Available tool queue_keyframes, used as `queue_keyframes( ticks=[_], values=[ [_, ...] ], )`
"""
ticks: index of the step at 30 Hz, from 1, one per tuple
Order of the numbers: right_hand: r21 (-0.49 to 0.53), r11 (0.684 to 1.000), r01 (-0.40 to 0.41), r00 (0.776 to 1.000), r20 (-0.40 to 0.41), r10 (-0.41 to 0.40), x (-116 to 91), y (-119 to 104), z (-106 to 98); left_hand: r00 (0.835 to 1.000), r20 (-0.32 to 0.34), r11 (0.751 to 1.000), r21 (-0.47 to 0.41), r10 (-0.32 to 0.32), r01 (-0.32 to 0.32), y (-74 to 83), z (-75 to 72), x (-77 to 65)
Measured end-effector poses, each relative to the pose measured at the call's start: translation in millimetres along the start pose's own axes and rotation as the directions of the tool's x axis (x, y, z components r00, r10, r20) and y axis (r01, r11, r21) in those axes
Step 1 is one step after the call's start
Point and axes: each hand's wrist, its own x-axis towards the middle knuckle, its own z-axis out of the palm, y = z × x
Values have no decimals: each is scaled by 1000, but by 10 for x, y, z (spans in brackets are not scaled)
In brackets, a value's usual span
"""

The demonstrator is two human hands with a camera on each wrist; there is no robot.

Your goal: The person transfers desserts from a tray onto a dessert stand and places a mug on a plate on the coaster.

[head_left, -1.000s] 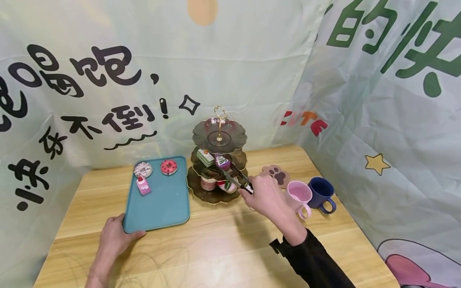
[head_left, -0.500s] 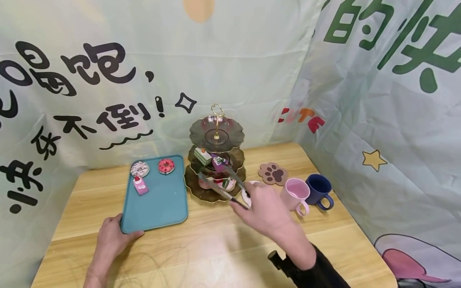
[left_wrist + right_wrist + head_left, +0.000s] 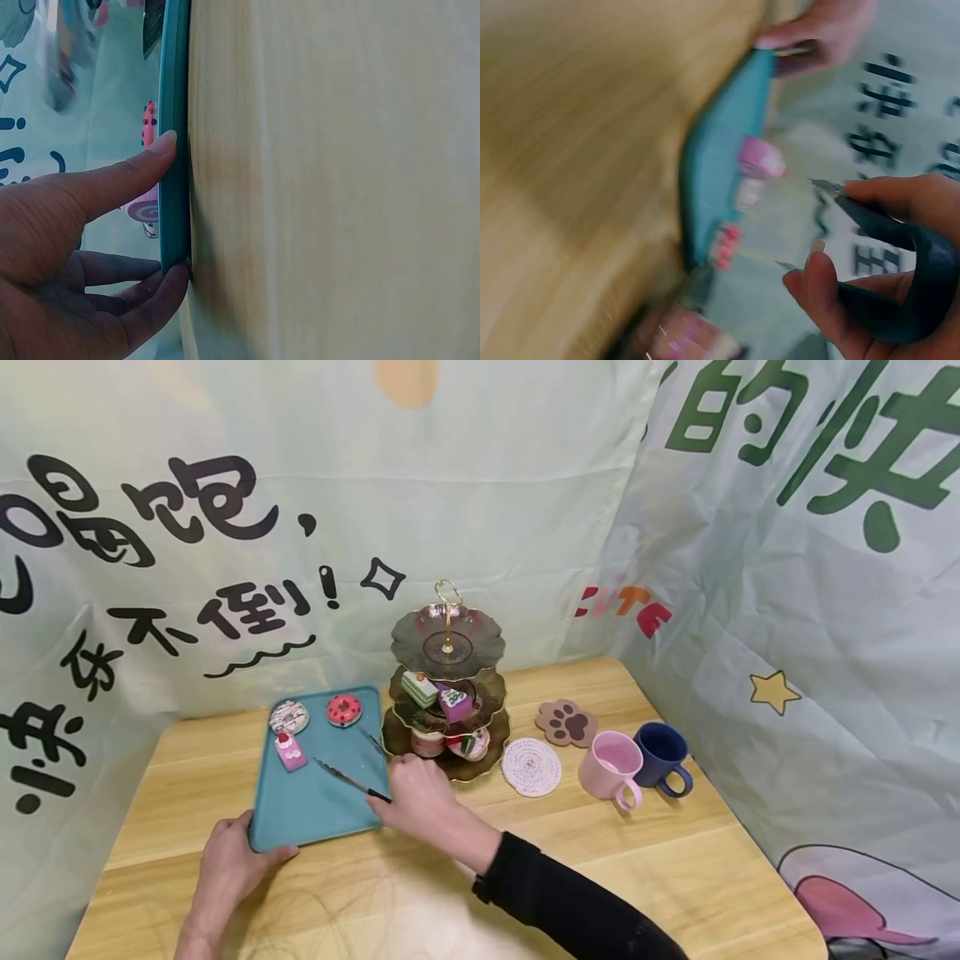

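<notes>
My left hand (image 3: 231, 860) grips the front-left corner of the blue-green tray (image 3: 322, 810), thumb on the front rim and fingers round the side. On the tray lie a white striped donut (image 3: 288, 717), a red donut (image 3: 344, 710) and a pink cake piece (image 3: 290, 752). My right hand (image 3: 423, 802) holds tongs (image 3: 347, 779) over the tray's right side. Their two tips are spread, with nothing between them. In the right wrist view the fingers curl round the tongs' dark bent handle (image 3: 934, 292). A purple cake slice (image 3: 454, 704) sits on the stand's middle tier.
A three-tier stand (image 3: 405, 639) holds a green cake slice (image 3: 419, 689) beside the purple one, and more sweets below. To its right lie a round woven coaster (image 3: 532, 767) and a paw-shaped coaster (image 3: 567, 723), then a pink mug (image 3: 609, 768) and a blue mug (image 3: 660, 753).
The tongs have come off the purple cake slice, which stays on the middle tier. My right hand has swung left with them to the tray. My left hand keeps its place.
</notes>
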Motion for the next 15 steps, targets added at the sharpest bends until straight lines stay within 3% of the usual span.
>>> queue_keyframes(
  ticks=[6, 15],
  values=[
    [-27, 1000, -7, 997, 81, 10, 328, -268, 296, 1000, -8, 1000, 10, 12, -12, -15, -8, -7],
    [-80, 996, 43, 992, 123, -33, 524, -567, 563, 999, -17, 999, 10, 31, -31, -36, 18, -10]
  ],
)
